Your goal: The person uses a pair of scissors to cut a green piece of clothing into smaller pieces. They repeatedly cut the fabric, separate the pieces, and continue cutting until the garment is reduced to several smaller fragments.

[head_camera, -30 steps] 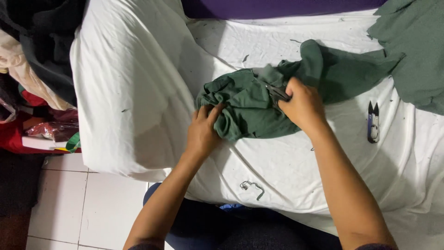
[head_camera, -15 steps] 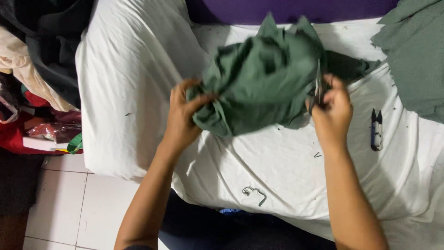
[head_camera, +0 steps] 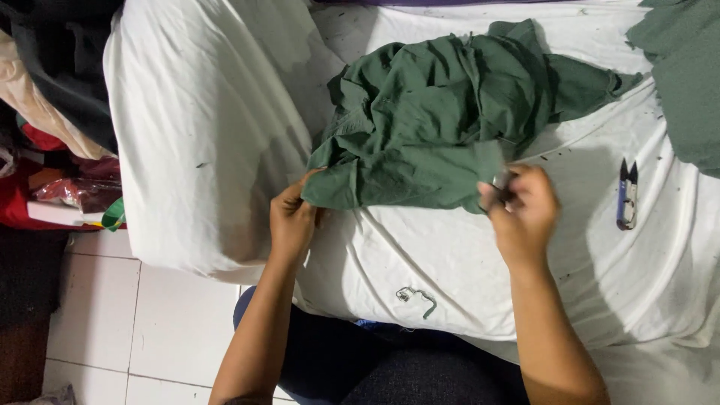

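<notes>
A crumpled dark green garment [head_camera: 442, 120] lies on a white sheet [head_camera: 465, 262] in front of me. My left hand [head_camera: 291, 222] pinches its near left corner. My right hand [head_camera: 521, 214] grips the near right corner, together with a small dark object whose kind I cannot tell. The near edge of the cloth is stretched flat between both hands.
Small blue-handled thread snips [head_camera: 627, 196] lie on the sheet to the right. Another green cloth [head_camera: 686, 82] sits at the far right. A scrap of thread [head_camera: 417, 296] lies near the sheet's front edge. Piled clothes and a red bag [head_camera: 45, 150] crowd the left; white floor tiles [head_camera: 135, 330] below.
The garment, earlier bunched then lifted, has come down onto the sheet. Both hands moved apart and toward me, spreading its near edge.
</notes>
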